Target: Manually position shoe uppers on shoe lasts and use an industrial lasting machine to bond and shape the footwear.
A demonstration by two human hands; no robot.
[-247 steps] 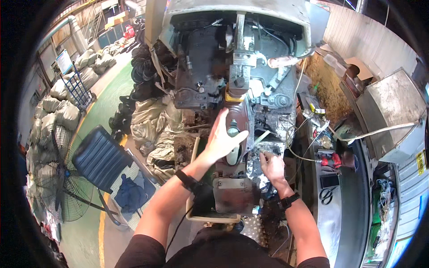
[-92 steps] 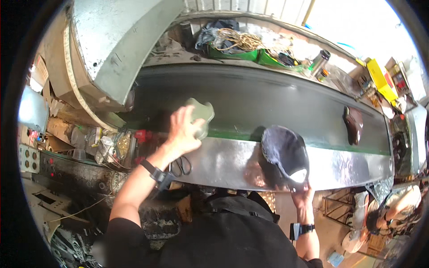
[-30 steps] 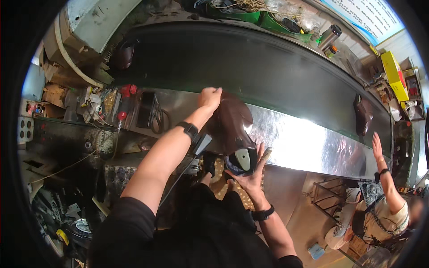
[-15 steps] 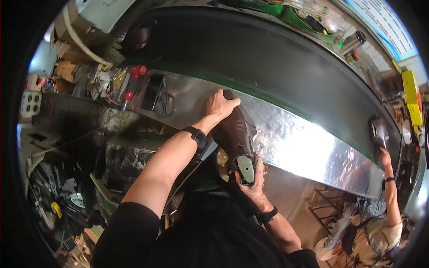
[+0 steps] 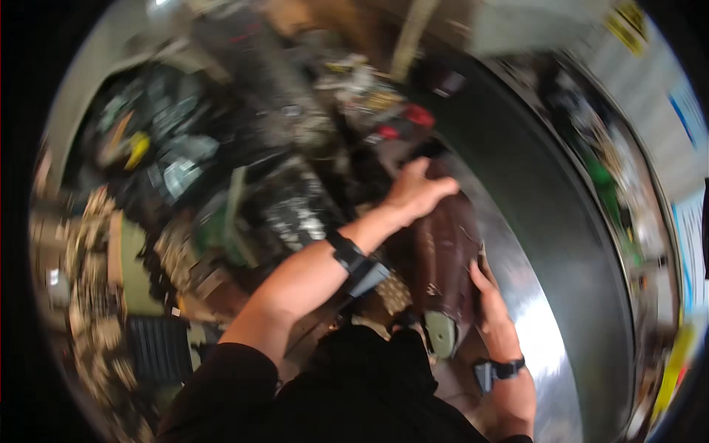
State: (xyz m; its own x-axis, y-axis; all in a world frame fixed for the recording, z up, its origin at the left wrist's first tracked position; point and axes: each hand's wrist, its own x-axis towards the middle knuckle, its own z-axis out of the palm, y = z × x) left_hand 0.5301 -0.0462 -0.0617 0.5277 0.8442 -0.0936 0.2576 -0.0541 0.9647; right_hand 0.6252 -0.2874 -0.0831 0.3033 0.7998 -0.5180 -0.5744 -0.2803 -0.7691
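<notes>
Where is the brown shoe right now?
The brown shoe sits right of centre in the head view, between the left hand and right hand, beside the shiny metal ledge.

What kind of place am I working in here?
Likely a shoe factory line: both hands, left hand and right hand, hold a brown shoe upper beside a dark conveyor belt, with cluttered machinery alongside.

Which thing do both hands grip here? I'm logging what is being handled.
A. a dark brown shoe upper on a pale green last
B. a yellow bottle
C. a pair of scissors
A: the left hand and right hand both clasp the dark brown shoe upper, its pale green last showing below.
</notes>
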